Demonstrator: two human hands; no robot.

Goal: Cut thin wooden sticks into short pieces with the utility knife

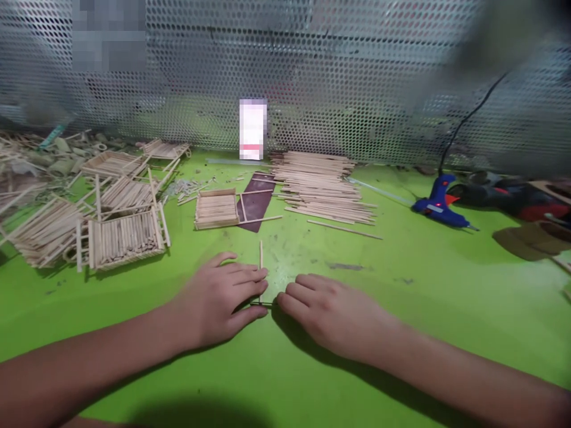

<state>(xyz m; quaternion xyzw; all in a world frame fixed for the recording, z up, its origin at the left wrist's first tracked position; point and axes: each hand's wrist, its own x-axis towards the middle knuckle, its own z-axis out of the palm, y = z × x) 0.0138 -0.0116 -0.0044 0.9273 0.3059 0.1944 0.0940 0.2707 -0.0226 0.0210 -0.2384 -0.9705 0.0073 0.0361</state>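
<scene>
My left hand (pixel 227 297) rests on the green table (pixel 285 380), its fingers closed on a thin wooden stick (pixel 261 252) that points away from me. Across the stick's near end lies a thin dark tool (pixel 270 304), perhaps a blade; its kind does not show clearly. My right hand (pixel 319 306) is closed with curled fingers around the other end of that tool, and most of it is hidden. Beyond my hands, a small cart-like stick model (pixel 217 208) sits partly over a dark brown sheet (pixel 257 205).
A pile of wooden sticks (pixel 316 184) lies at the back, with one loose stick (pixel 344 229) before it. Several stick models (pixel 127 238) crowd the left. At right stands a blue glue gun (pixel 439 205) with a black cord. A perforated metal screen (pixel 357 89) closes off the back.
</scene>
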